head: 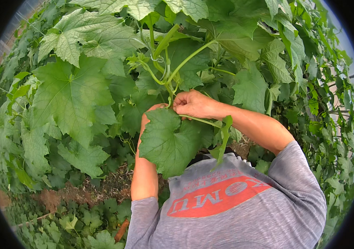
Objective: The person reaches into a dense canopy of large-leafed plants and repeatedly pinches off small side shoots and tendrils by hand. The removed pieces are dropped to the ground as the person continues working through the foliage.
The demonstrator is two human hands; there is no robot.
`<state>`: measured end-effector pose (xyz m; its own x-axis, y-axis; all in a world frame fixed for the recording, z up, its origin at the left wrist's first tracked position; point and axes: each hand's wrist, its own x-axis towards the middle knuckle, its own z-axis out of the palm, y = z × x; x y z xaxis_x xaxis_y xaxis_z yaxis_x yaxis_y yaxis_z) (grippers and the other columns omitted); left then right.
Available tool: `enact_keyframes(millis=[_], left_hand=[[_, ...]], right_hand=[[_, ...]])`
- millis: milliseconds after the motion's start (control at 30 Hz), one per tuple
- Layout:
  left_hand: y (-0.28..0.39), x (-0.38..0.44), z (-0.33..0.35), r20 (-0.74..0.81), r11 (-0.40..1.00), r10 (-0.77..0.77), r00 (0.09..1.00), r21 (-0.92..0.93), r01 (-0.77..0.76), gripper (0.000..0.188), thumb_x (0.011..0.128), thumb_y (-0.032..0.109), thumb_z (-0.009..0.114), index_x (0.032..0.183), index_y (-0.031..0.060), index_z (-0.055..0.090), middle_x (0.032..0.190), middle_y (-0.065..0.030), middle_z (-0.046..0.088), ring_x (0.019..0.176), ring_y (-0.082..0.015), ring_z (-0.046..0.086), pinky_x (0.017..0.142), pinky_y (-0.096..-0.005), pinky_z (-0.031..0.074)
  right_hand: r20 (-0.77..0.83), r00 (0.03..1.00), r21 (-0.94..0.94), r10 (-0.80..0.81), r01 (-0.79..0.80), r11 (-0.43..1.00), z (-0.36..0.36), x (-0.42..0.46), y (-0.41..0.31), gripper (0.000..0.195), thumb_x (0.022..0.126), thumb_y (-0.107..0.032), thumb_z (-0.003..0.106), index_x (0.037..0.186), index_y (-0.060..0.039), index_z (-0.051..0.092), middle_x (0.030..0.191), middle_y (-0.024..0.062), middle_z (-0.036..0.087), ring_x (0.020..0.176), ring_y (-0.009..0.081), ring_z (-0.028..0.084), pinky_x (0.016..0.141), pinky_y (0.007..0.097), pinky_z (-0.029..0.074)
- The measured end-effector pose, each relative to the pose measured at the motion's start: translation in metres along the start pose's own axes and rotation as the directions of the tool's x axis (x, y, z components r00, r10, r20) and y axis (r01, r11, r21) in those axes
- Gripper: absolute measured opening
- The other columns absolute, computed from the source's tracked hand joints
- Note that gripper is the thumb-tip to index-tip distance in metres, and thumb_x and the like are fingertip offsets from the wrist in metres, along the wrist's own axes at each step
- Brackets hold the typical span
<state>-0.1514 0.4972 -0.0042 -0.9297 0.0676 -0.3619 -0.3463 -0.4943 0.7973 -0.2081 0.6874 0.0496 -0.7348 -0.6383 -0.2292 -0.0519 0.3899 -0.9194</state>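
Observation:
In front of my chest, a climbing gourd vine has a thick green stem (170,88) with several leaf stalks, curling tendrils and a small young shoot tip (139,60). My right hand (193,104) comes in from the right, its thumb and fingers bent together against the lower stem; the exact spot they pinch is hidden. From the left, my left hand (158,106) reaches the same stem, mostly covered by a broad green leaf (167,143), so its grip cannot be made out. A leaf stalk (201,120) runs below my right hand towards a narrow, edge-on leaf (224,140).
Dense vine foliage stands on both sides, with large lobed leaves (71,81) at the left and more leaves overhead. Thin wires cross the far left edge. Brown soil with dry litter (83,191) and low plants (96,218) lie at the lower left.

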Motion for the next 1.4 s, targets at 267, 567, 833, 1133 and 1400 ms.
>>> enact_keyframes(millis=[267, 567, 833, 1133, 1400], left_hand=[[-0.035, 0.012, -0.008, -0.285, 0.974, 0.205, 0.936, 0.154, -0.166, 0.030, 0.095, 0.022, 0.054, 0.115, -0.0005, 0.057, 0.095, -0.0105, 0.065, 0.078, -0.0218, 0.063, 0.065, -0.0343, 0.053], [-0.041, -0.020, 0.022, -0.318, 0.945, 0.277, 0.906, 0.263, -0.197, 0.025, 0.092, 0.019, 0.057, 0.108, 0.0011, 0.060, 0.096, -0.0095, 0.064, 0.078, -0.0203, 0.063, 0.066, -0.0336, 0.053], [-0.040, -0.009, 0.028, -0.305, 0.967, 0.257, 0.917, 0.078, -0.245, 0.020, 0.091, 0.014, 0.056, 0.105, 0.0015, 0.061, 0.095, -0.0067, 0.064, 0.079, -0.0168, 0.062, 0.067, -0.0301, 0.052], [-0.026, 0.007, 0.010, -0.253, 0.919, 0.320, 0.913, 0.316, -0.235, 0.020, 0.090, 0.017, 0.055, 0.104, 0.0050, 0.064, 0.091, -0.0045, 0.065, 0.075, -0.0143, 0.060, 0.064, -0.0287, 0.049], [-0.005, 0.009, -0.014, -0.200, 0.947, 0.319, 0.927, 0.102, -0.304, 0.020, 0.091, 0.018, 0.054, 0.105, 0.0059, 0.061, 0.091, -0.0061, 0.064, 0.073, -0.0169, 0.059, 0.061, -0.0291, 0.047]], right_hand=[[0.071, 0.969, 0.215, -0.237, 0.217, 0.952, -0.042, -0.007, -0.020, 0.035, 0.090, -0.029, 0.064, 0.100, 0.0041, 0.065, 0.084, 0.0067, 0.067, 0.067, 0.0108, 0.060, 0.055, 0.0264, 0.049], [0.235, 0.934, 0.111, -0.268, 0.248, 0.962, -0.058, 0.016, -0.030, 0.029, 0.088, -0.022, 0.062, 0.082, 0.0062, 0.066, 0.072, 0.0078, 0.066, 0.056, 0.0112, 0.060, 0.045, 0.0256, 0.048], [0.306, 0.942, 0.795, -0.140, -0.171, 0.582, -0.047, 0.023, 0.004, 0.019, 0.088, -0.014, 0.064, 0.095, 0.0035, 0.059, 0.077, 0.0084, 0.064, 0.059, 0.0130, 0.062, 0.045, 0.0271, 0.050], [0.182, 0.973, -0.558, -0.141, 0.221, 0.800, -0.061, 0.011, 0.006, 0.024, 0.082, -0.024, 0.063, 0.094, -0.0029, 0.066, 0.081, 0.0198, 0.065, 0.071, 0.0380, 0.062, 0.070, 0.0463, 0.049], [0.067, 0.966, -0.589, -0.248, 0.239, 0.772, -0.096, -0.001, 0.000, 0.023, 0.089, -0.023, 0.062, 0.094, -0.0004, 0.065, 0.080, 0.0168, 0.066, 0.076, 0.0320, 0.064, 0.067, 0.0397, 0.050]])
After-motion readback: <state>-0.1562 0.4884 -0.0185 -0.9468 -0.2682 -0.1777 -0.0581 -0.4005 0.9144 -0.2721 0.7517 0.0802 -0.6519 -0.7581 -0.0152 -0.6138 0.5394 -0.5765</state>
